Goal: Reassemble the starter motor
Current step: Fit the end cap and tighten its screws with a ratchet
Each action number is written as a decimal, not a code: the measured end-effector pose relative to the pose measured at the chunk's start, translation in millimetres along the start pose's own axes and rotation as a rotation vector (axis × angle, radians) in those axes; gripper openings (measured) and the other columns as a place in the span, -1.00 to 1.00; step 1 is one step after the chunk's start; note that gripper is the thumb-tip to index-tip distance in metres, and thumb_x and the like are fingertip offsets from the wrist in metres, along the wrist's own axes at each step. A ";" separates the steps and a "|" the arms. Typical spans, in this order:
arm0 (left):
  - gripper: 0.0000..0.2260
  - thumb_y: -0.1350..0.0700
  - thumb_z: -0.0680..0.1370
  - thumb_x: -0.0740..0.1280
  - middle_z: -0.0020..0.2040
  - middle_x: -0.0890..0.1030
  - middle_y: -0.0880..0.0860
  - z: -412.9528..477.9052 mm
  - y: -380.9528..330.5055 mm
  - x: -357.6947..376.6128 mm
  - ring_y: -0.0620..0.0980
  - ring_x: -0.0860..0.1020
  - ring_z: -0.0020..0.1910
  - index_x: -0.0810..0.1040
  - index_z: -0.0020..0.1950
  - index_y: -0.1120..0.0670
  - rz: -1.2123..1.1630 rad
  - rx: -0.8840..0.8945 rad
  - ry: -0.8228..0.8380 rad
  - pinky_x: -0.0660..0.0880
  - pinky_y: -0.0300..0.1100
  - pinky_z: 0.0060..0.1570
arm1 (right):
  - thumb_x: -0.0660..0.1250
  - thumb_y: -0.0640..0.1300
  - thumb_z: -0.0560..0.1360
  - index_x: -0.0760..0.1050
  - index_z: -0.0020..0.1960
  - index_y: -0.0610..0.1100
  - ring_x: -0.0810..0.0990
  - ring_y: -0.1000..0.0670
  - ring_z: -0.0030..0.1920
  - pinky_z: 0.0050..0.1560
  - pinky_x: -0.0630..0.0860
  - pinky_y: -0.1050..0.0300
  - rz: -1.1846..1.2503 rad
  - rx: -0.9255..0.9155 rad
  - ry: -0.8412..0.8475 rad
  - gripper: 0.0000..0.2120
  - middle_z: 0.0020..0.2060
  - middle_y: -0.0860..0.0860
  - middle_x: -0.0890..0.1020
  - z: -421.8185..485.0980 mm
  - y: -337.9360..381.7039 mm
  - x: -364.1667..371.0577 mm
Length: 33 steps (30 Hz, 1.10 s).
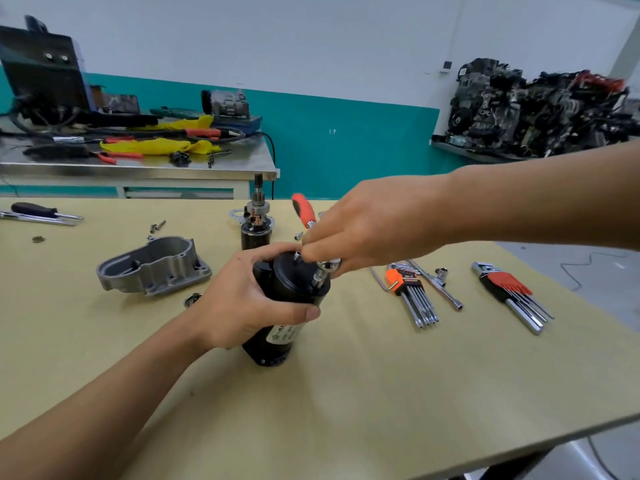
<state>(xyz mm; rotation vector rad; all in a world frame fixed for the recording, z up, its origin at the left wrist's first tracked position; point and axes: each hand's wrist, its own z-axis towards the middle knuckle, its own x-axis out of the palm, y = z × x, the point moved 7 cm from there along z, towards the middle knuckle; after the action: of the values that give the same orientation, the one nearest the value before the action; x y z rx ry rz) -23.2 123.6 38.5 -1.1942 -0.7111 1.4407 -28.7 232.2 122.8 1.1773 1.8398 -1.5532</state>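
Note:
The black starter motor body point(289, 299) stands tilted on the yellow table point(346, 393), its end cap facing up. My left hand point(242, 299) grips the body around its side. My right hand point(367, 223) holds the head of a ratchet wrench with an orange handle point(304, 210), its socket point(320, 277) set on a bolt at the cap's right edge. A second bolt head point(297, 255) sticks up from the cap near my fingertips. The grey aluminium nose housing point(156, 268) lies to the left. The solenoid and pinion assembly point(255, 223) stands upright behind the motor.
Two hex key sets point(414, 292) point(512, 296) and a T-bar extension point(436, 284) lie at the right. Loose screws point(157, 226) and a screwdriver point(41, 211) lie at the far left. A steel bench with tools point(138, 161) stands behind.

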 end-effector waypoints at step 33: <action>-0.45 0.18 0.28 0.64 0.11 0.70 0.00 -4.3 -13.6 8.4 0.02 0.67 0.12 0.62 0.23 -0.07 0.127 0.017 0.115 0.56 -0.18 0.18 | 0.34 -0.12 0.62 0.57 0.12 -0.20 0.55 -0.19 -0.21 -0.18 0.45 -0.01 0.192 0.001 -0.396 -0.83 -0.05 -0.16 0.66 -25.6 18.7 20.6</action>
<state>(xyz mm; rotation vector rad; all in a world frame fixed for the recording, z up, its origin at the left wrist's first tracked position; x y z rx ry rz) -13.7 134.1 47.0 -1.3178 -0.5513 1.4659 -19.6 263.0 102.7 0.9335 1.4276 -1.5449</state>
